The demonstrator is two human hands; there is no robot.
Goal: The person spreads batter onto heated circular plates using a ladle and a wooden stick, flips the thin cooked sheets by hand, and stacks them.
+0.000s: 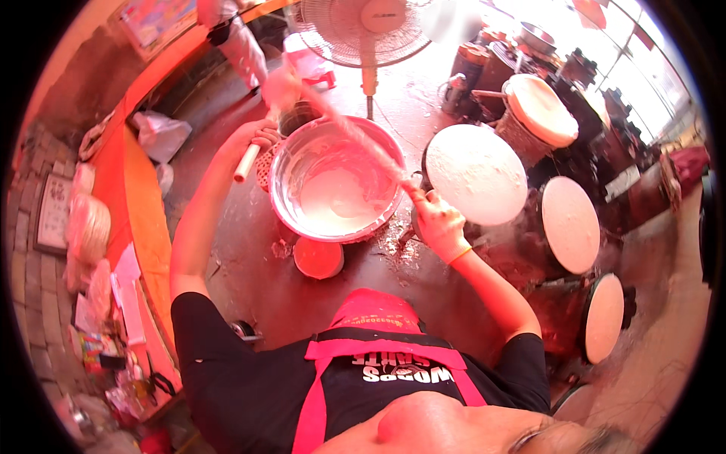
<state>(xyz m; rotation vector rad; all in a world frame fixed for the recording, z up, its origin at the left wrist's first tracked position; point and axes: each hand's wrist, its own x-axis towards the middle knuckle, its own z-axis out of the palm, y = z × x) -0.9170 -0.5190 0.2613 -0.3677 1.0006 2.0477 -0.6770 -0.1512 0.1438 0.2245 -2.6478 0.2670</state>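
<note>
1. Black shirt and pink apron (363, 371) sat closest to the camera, low in the view. The apron covered the person's front, likely to keep white splashes off the clothes.

2. Next in size came the round hot plates, each coated white. One big plate (475, 174) sat just to the right of the bowl, so the batter had only a short way to go. Two more (571, 224) (603, 318) stood further right, and another (541, 110) stood behind them.

3. A big metal bowl (334, 189) stood on the dark worktop (249, 265), right in front of the person and between both arms. White batter (333, 204) lay in its bottom. Sitting in the middle, it was easy for both hands to reach.

4. A standing fan (368, 30) stood behind the bowl, maybe to cool the hot spot.

5. A long thin stick (363, 140) slanted across the top of the bowl. It looked blurry.

6. The right hand (436, 221) sat by the bowl's right rim. Its fingers were curled tight around the low end of the stick.

7. The left hand (257, 140) sat at the bowl's left rim. Its fingers were wrapped around a white handle (246, 162), near the edge of the bowl.

8. A small orange lid (318, 257) lay just in front of the bowl.
</note>
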